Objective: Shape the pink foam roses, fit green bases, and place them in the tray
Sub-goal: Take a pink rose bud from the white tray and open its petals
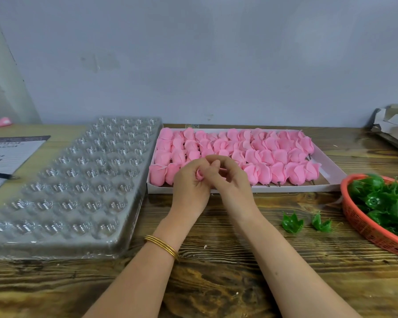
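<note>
My left hand point(190, 180) holds a small pink foam rose point(200, 175) in its curled fingers, just in front of the white box point(285, 188). My right hand point(228, 177) meets it from the right, its fingertips pinching the rose's petals. Rows of pink foam roses point(257, 154) fill the box. A clear plastic tray point(74, 180) with rows of round cells lies to the left. Two loose green bases point(292, 222) point(321, 222) lie on the table at the right. More green bases point(386, 200) are piled in a red basket point(359, 223).
A printed sheet point(7, 157) with a black pen point(2, 176) lies at the far left, a pink cone point(2, 122) behind it. Torn cardboard point(393, 127) sits at the back right. The wooden table point(216, 283) runs to a grey wall.
</note>
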`<move>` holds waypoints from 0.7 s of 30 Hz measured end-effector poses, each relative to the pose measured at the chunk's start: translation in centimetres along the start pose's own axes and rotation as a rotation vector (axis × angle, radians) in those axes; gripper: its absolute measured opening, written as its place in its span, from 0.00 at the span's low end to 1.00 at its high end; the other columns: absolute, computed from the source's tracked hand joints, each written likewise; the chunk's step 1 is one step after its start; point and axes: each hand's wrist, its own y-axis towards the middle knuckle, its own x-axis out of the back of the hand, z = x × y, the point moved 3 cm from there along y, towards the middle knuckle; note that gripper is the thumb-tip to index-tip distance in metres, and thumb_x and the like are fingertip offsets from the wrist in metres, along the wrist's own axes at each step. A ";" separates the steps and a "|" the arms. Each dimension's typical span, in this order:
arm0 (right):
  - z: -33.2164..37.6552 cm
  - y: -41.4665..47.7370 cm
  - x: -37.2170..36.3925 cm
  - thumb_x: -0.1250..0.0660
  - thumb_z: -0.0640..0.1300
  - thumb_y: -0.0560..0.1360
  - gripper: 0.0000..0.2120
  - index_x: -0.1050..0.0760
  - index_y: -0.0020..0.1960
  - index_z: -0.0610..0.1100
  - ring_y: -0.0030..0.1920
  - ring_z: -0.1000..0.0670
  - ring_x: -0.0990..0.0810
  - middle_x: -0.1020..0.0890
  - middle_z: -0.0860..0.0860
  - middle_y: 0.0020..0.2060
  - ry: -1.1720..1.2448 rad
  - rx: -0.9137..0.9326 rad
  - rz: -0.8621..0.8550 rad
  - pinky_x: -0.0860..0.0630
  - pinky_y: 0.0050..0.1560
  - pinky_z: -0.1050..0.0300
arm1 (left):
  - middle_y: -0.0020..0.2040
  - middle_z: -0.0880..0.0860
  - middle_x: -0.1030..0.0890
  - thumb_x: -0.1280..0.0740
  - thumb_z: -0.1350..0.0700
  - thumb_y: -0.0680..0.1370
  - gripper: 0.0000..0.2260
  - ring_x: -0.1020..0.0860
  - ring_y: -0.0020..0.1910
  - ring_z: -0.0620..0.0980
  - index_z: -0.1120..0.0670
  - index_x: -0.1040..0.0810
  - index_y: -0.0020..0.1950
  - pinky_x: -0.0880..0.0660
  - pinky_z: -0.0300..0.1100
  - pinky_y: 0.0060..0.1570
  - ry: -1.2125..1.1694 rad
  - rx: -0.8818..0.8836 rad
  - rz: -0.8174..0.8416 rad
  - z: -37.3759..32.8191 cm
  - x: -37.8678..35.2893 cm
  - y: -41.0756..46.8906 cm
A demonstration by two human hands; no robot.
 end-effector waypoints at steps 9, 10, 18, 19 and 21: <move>0.1 -0.2 -0.2 0.28 0.41 0.75 0.16 0.22 0.61 0.42 0.58 0.47 0.20 0.18 0.44 0.54 0.004 -0.050 0.035 0.24 0.63 0.44 | 0.27 0.38 0.25 0.32 0.57 0.79 0.20 0.27 0.29 0.36 0.42 0.30 0.29 0.33 0.27 0.31 0.062 -0.001 -0.033 0.3 0.2 -0.2; 0.2 -0.3 -0.2 0.28 0.40 0.74 0.16 0.22 0.61 0.42 0.57 0.48 0.20 0.17 0.45 0.54 -0.001 -0.047 0.040 0.24 0.63 0.44 | 0.27 0.38 0.25 0.32 0.57 0.79 0.20 0.26 0.30 0.36 0.42 0.30 0.29 0.32 0.27 0.31 0.070 -0.002 -0.036 0.3 0.2 -0.2; 0.1 -0.1 -0.1 0.28 0.40 0.74 0.16 0.22 0.62 0.41 0.56 0.48 0.19 0.17 0.45 0.52 -0.012 -0.033 0.053 0.24 0.63 0.44 | 0.32 0.38 0.21 0.33 0.58 0.80 0.18 0.21 0.36 0.37 0.41 0.28 0.32 0.28 0.27 0.35 0.088 -0.026 -0.010 -0.2 0.1 -0.3; 0.1 -0.1 -0.1 0.28 0.40 0.74 0.16 0.22 0.62 0.41 0.57 0.47 0.19 0.16 0.44 0.52 -0.009 -0.035 0.053 0.24 0.63 0.43 | 0.32 0.39 0.21 0.33 0.57 0.80 0.18 0.21 0.36 0.38 0.41 0.27 0.33 0.28 0.27 0.36 0.097 -0.028 -0.010 -0.3 0.1 -0.4; -0.1 0.0 0.0 0.27 0.39 0.74 0.16 0.22 0.61 0.40 0.57 0.45 0.19 0.16 0.43 0.52 0.010 -0.039 0.052 0.25 0.63 0.41 | 0.34 0.43 0.19 0.33 0.57 0.80 0.16 0.20 0.37 0.41 0.42 0.27 0.34 0.27 0.29 0.36 0.106 -0.027 -0.011 -0.1 0.0 -0.4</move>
